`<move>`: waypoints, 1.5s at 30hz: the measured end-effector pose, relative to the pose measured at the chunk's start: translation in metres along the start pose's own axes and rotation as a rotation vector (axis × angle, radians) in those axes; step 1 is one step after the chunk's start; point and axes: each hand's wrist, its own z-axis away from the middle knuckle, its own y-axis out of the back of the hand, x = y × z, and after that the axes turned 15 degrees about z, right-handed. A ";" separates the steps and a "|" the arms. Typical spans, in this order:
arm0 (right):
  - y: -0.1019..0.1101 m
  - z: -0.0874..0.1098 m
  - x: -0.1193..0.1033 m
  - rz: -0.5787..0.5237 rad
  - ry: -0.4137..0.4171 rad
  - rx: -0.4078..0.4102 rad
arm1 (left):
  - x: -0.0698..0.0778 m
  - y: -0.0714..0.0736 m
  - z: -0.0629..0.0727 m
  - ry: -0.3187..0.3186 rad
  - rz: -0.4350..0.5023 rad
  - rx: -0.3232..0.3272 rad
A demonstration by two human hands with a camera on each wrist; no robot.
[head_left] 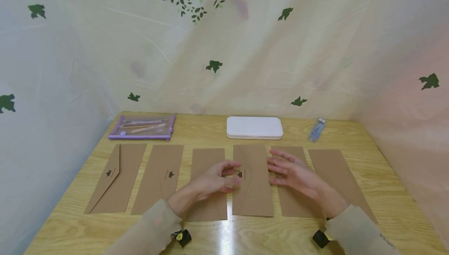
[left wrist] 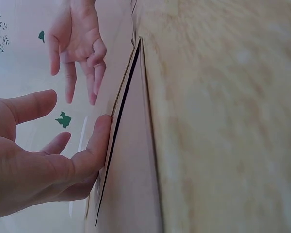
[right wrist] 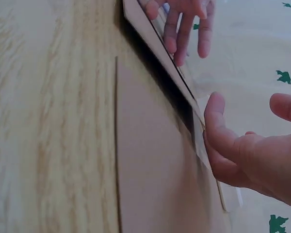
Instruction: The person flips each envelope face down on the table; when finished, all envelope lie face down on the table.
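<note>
Several brown paper envelopes lie side by side in a row. Between my hands is an envelope with its pointed flap and small black crown print facing up. My left hand hovers at its left edge, over a neighbouring envelope, fingers loosely bent with nothing in them. At its right edge is my right hand, fingers spread, above another envelope. In the right wrist view, one envelope's edge stands slightly raised. Whether the fingertips touch paper, I cannot tell.
Behind the row lie a purple-edged clear pencil pouch with pens, a white flat case and a small bluish clear packet. More envelopes lie at far left, left and far right. Leaf-patterned fabric encloses the wooden table.
</note>
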 end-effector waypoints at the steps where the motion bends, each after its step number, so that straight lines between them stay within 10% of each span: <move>1: 0.001 0.000 0.000 -0.001 0.003 -0.002 | 0.000 0.000 0.000 0.000 0.000 0.001; 45: -0.009 0.002 -0.011 -0.022 0.050 -0.129 | -0.005 0.004 -0.002 -0.021 0.011 -0.039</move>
